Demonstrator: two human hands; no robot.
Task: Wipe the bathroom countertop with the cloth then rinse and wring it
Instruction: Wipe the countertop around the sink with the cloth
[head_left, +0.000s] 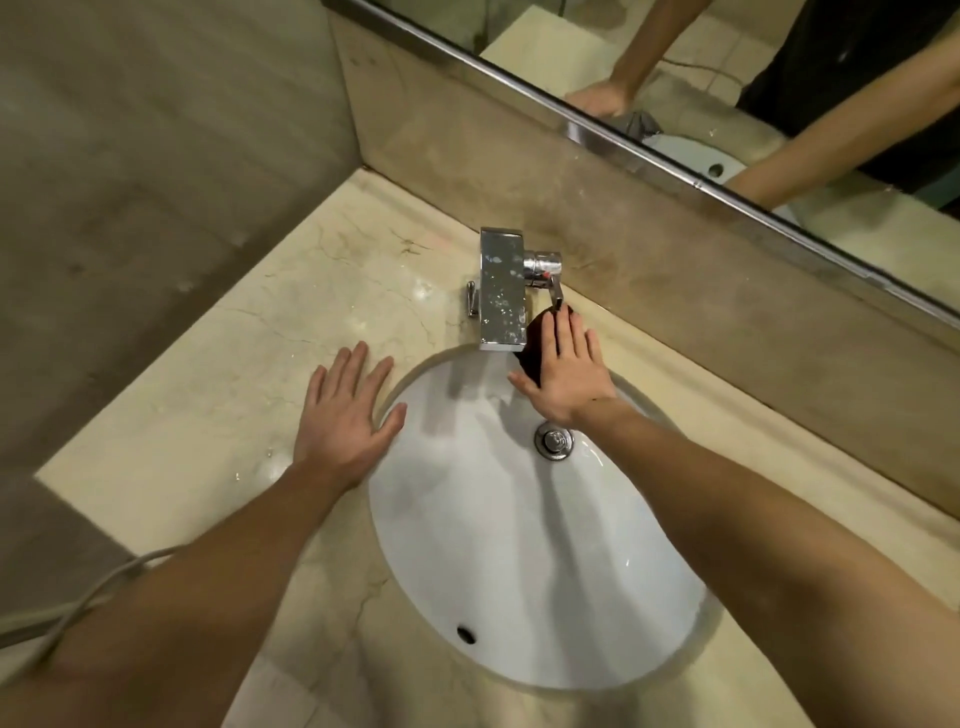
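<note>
A dark cloth (534, 347) lies on the beige marble countertop (218, 395) at the far rim of the white oval sink (519, 561), just right of the chrome faucet (501, 288). My right hand (566, 374) lies flat on the cloth with straight fingers, pressing it down; most of the cloth is hidden under the palm. My left hand (350, 415) rests flat on the countertop at the sink's left rim, fingers spread, holding nothing.
The faucet's lever handle (555, 296) hangs just beyond my right fingertips. A stone backsplash (675, 291) and a mirror (727, 93) rise behind. A wall closes the left side. A grey cable (78, 603) hangs off the counter's near left edge. The drain plug (555, 440) sits below my right wrist.
</note>
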